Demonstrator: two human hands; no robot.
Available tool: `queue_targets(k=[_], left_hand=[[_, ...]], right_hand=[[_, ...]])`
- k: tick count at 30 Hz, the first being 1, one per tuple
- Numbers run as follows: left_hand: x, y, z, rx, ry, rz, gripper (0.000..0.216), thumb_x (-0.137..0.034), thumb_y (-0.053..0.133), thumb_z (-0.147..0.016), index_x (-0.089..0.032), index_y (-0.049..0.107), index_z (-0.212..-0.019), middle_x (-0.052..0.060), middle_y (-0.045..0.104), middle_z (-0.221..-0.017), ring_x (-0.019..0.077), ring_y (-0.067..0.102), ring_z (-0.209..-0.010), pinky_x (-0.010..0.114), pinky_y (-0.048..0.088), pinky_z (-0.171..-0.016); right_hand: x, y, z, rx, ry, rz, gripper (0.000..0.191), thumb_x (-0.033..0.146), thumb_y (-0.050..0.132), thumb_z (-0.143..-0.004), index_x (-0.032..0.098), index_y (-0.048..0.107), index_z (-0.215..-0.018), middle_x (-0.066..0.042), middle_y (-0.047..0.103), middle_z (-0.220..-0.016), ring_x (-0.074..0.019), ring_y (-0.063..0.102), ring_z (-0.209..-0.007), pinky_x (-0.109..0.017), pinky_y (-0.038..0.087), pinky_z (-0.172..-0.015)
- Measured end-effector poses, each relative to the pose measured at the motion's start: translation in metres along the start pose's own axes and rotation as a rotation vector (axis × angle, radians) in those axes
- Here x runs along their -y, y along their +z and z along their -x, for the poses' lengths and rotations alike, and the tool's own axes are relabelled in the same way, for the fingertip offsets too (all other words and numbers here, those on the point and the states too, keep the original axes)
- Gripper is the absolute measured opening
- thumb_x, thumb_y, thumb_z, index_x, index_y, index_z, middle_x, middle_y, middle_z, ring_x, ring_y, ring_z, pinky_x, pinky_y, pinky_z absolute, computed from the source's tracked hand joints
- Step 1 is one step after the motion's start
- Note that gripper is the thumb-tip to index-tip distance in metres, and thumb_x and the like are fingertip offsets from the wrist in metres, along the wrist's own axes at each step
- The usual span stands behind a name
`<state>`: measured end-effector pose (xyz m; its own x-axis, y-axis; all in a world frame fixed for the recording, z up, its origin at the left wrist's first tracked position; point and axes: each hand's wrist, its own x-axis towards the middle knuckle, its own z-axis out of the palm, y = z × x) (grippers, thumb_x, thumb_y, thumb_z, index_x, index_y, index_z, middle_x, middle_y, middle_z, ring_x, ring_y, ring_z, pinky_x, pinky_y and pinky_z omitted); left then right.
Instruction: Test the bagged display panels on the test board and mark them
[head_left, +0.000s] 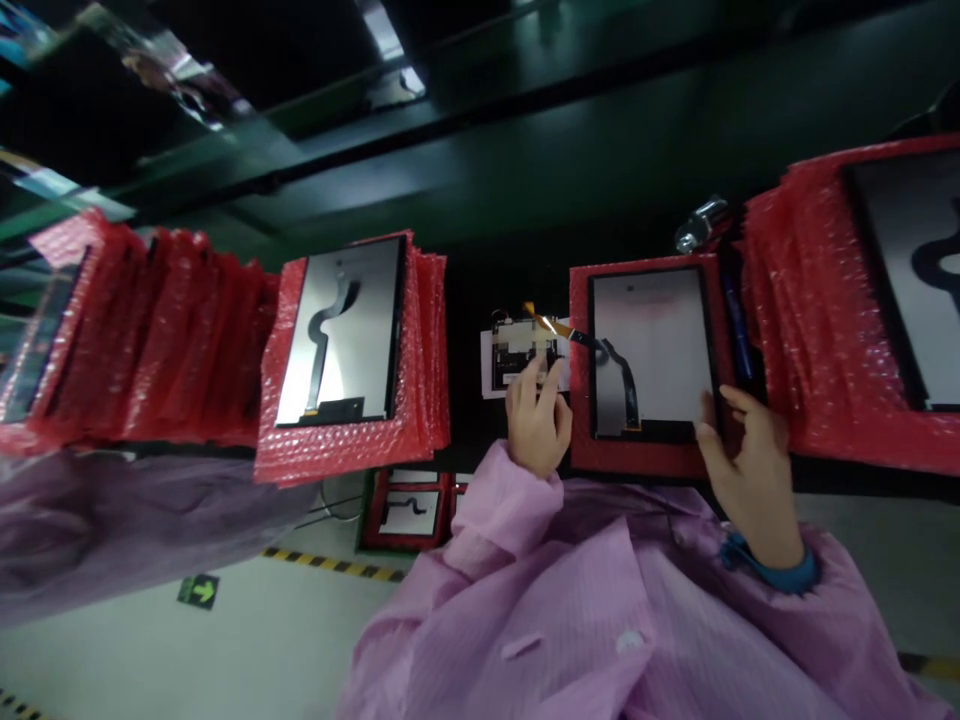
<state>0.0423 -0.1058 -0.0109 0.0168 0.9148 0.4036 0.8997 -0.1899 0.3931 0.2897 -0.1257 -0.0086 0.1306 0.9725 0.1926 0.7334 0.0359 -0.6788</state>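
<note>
**Display panel on red bubble wrap, a hand at each side**

The display panel (654, 352) lies flat in the middle of the dark bench (465, 390), a thin rectangle with a dull grey, matte back and a narrow black border. A black flex ribbon (621, 378) snakes across that back in a soft S-curve. Under the panel sits a red bubble-wrap sheet (581, 380), dimpled and glossy, showing as a frame all round it.

Just left of the panel, the left hand (537, 420) rests on a small circuit board (521, 352) lying on a white card; the fingers are loosely curled with the tips down on the board, gripping nothing I can see. The board's surface is blurred, so its parts cannot be made out. An orange strip (541, 320) runs from the board toward the panel's edge.

At the panel's near right corner, the right hand (750, 470) lies half open, thumb pressing on the black border, the other fingers on the red wrap beside it. A blue band (772, 570) circles that wrist, above a pink, finely woven sleeve (525, 560).

Farther left of the panel stands a thick stack of red wrap (352, 350) topped by another grey panel. Right of the panel, a second red stack (847, 300) is cut off by the frame edge. A shiny metal object (701, 222) behind the panel is too small to identify.
</note>
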Motion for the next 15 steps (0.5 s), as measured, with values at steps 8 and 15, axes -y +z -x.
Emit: queue_targets(k=[8, 15], left_hand=[[-0.031, 0.010, 0.020, 0.129, 0.096, 0.236, 0.044, -0.026, 0.047, -0.098, -0.019, 0.053, -0.140, 0.017, 0.069, -0.128, 0.0325, 0.066, -0.120, 0.053, 0.057, -0.103], [-0.011, -0.014, 0.003, 0.352, -0.063, 0.514, 0.036, -0.040, 0.052, -0.098, -0.027, 0.062, -0.131, 0.010, 0.071, -0.125, 0.0326, 0.067, -0.117, 0.054, 0.057, -0.102]], right_hand=[[-0.008, 0.000, -0.008, 0.010, 0.154, -0.185, 0.048, 0.050, 0.060, -0.086, 0.021, 0.059, -0.125, -0.013, 0.064, -0.125, -0.0311, 0.059, -0.118, -0.056, 0.047, -0.105], [0.049, -0.031, -0.003, 0.000, 0.175, -0.516, 0.042, 0.041, 0.057, -0.093, 0.028, 0.054, -0.133, -0.011, 0.058, -0.137, -0.0297, 0.058, -0.128, -0.049, 0.053, -0.103]])
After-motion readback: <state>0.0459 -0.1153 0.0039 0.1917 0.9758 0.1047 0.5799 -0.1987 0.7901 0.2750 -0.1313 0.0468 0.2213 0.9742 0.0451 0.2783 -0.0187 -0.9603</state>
